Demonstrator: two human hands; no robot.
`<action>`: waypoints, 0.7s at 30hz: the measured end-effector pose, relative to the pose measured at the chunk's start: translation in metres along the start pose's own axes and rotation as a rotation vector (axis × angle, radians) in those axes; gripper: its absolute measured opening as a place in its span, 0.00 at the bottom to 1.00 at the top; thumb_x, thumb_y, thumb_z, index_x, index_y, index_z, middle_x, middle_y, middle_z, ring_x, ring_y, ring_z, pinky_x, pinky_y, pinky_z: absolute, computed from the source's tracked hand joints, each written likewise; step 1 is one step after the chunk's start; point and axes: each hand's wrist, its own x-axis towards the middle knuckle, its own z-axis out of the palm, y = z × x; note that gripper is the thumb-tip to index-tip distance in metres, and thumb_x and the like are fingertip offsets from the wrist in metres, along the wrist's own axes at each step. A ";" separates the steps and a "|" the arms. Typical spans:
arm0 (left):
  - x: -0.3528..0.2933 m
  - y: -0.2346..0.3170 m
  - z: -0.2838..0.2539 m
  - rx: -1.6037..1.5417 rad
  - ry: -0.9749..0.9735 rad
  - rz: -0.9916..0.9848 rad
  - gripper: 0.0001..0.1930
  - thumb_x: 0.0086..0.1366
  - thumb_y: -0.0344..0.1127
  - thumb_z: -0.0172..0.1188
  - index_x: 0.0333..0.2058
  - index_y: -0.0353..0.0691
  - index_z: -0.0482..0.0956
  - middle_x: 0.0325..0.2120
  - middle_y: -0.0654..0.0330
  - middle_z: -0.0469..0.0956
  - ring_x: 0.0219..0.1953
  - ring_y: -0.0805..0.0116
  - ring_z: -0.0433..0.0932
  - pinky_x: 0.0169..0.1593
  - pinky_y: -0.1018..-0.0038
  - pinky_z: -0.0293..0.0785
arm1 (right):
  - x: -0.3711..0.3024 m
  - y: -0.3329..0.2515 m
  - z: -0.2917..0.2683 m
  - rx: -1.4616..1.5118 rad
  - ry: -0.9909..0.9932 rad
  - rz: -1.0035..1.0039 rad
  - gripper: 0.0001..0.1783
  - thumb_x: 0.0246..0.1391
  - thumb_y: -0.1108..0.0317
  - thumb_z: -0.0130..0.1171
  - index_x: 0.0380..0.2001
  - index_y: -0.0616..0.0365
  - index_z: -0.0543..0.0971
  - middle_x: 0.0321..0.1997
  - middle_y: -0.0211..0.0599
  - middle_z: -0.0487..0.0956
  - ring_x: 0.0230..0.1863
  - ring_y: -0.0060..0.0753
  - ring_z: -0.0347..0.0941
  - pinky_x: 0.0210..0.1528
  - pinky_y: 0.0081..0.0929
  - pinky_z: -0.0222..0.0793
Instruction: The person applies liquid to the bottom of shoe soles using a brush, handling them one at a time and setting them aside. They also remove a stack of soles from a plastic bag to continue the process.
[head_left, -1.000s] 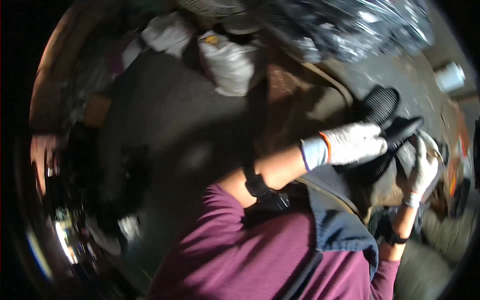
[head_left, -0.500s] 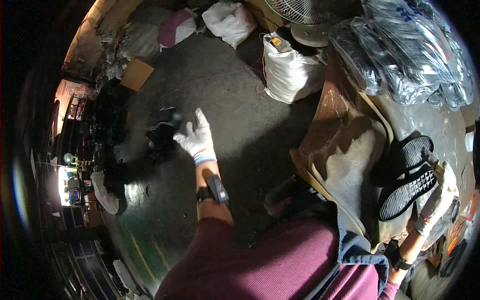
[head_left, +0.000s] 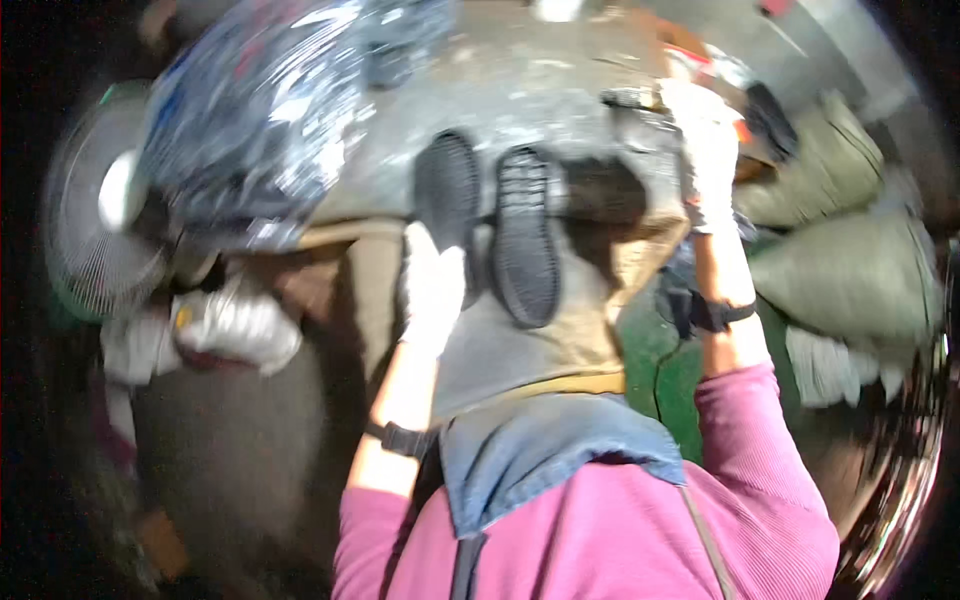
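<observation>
- Table (head_left: 500,110): broad and grey, scuffed, glossy in patches.
- Plastic-wrapped bundle (head_left: 270,120): crinkled, shiny clear film over dark contents, heaped at the table's left end and blocking part of the fan (head_left: 100,210).
- Olive sacks (head_left: 850,270): plump, creased, piled beyond the table's right edge.
- The fan: round wire guard, off the table's left end.
- White sack (head_left: 240,330): bulging, wrinkled, off the table's near left corner.
- Finely ribbed sole (head_left: 447,185) and block-treaded sole (head_left: 527,250): black, long, round-ended — side by side mid-table, the block-treaded one on the right and slightly nearer the table's near edge.
- Left hand (head_left: 432,285): white fabric glove, over the finely ribbed sole's near end, hiding part of it — fingers extended; whether they grip, I cannot tell.
- Right hand (head_left: 707,140): white glove, at the table's right end; blur hides the fingers' state and anything held.
- Black straps (head_left: 722,312): one per forearm, on the table's near side.
</observation>
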 end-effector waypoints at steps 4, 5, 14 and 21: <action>-0.001 0.003 0.003 -0.501 -0.172 -0.037 0.33 0.65 0.23 0.59 0.68 0.24 0.62 0.61 0.48 0.74 0.60 0.59 0.75 0.66 0.68 0.70 | -0.002 0.083 -0.008 -0.094 0.084 -0.058 0.10 0.56 0.65 0.64 0.42 0.51 0.87 0.43 0.36 0.87 0.48 0.41 0.82 0.51 0.35 0.78; 0.000 -0.006 -0.006 -0.623 -0.182 -0.075 0.31 0.63 0.20 0.58 0.65 0.25 0.66 0.56 0.53 0.78 0.53 0.65 0.77 0.60 0.71 0.74 | 0.001 0.080 0.001 -0.023 0.047 0.105 0.09 0.56 0.63 0.64 0.39 0.50 0.87 0.39 0.35 0.87 0.45 0.41 0.82 0.49 0.34 0.77; 0.009 0.046 -0.084 -1.528 -0.667 -0.323 0.37 0.66 0.41 0.64 0.70 0.37 0.63 0.62 0.42 0.75 0.59 0.39 0.79 0.61 0.36 0.75 | -0.005 0.112 0.016 -0.015 -0.004 0.358 0.13 0.59 0.56 0.60 0.32 0.47 0.89 0.39 0.33 0.88 0.43 0.40 0.82 0.51 0.37 0.75; 0.011 0.117 -0.082 -2.029 -0.992 -0.008 0.45 0.70 0.63 0.56 0.74 0.38 0.56 0.75 0.45 0.57 0.72 0.41 0.61 0.64 0.30 0.64 | -0.021 0.152 -0.005 0.110 0.110 0.393 0.18 0.69 0.62 0.53 0.49 0.61 0.86 0.49 0.39 0.87 0.51 0.31 0.82 0.59 0.32 0.74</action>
